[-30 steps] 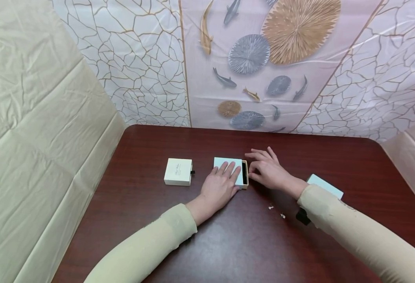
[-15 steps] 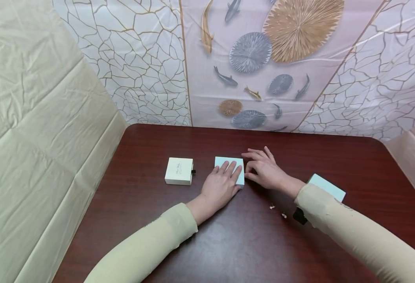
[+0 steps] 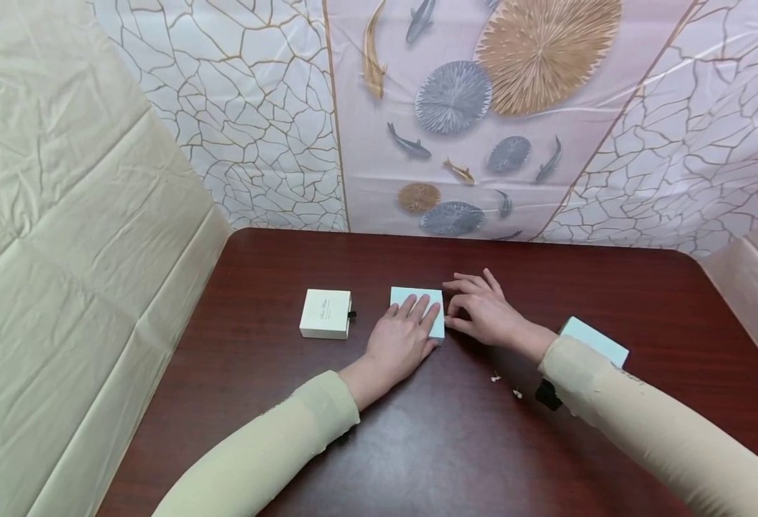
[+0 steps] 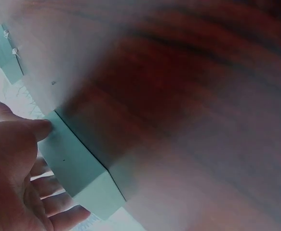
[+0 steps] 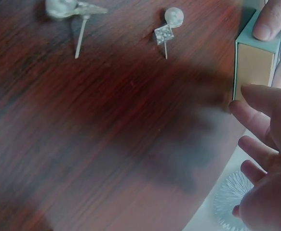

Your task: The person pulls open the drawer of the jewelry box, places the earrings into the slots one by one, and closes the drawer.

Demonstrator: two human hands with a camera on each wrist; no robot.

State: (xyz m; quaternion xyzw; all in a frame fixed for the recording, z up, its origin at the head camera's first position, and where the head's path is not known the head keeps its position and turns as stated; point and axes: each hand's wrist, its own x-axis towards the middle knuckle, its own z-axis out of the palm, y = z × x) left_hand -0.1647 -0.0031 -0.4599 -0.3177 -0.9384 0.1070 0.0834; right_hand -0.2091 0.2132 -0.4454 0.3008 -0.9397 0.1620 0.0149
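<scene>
My left hand (image 3: pixel 394 348) rests on a small light blue drawer box (image 3: pixel 397 294), its straight fingers spread over the top. In the left wrist view the thumb (image 4: pixel 43 129) presses on the near side of the box (image 4: pixel 75 156). At the box's right end is my right hand (image 3: pixel 485 316), with thumb and index finger against the drawer's tan end face (image 5: pixel 256 67); nothing shows held between them. The drawer sits inside its sleeve. Two pearl earrings (image 3: pixel 496 378) lie on the table nearer the right forearm, one with a square sparkling piece (image 5: pixel 164 34).
A cream box (image 3: pixel 325 314) with a black ribbon tab stands to the left on the dark red-brown table (image 3: pixel 417 445). Another light blue box (image 3: pixel 593 341) and a small black thing (image 3: pixel 549 395) lie at the right, partly hidden by the sleeve. Patterned cloth (image 3: pixel 456 179) hangs behind.
The drawer, which stuck out on the right a second ago, has slid left into the sleeve. My right hand has moved slightly left with it; the left hand has stayed on the box.
</scene>
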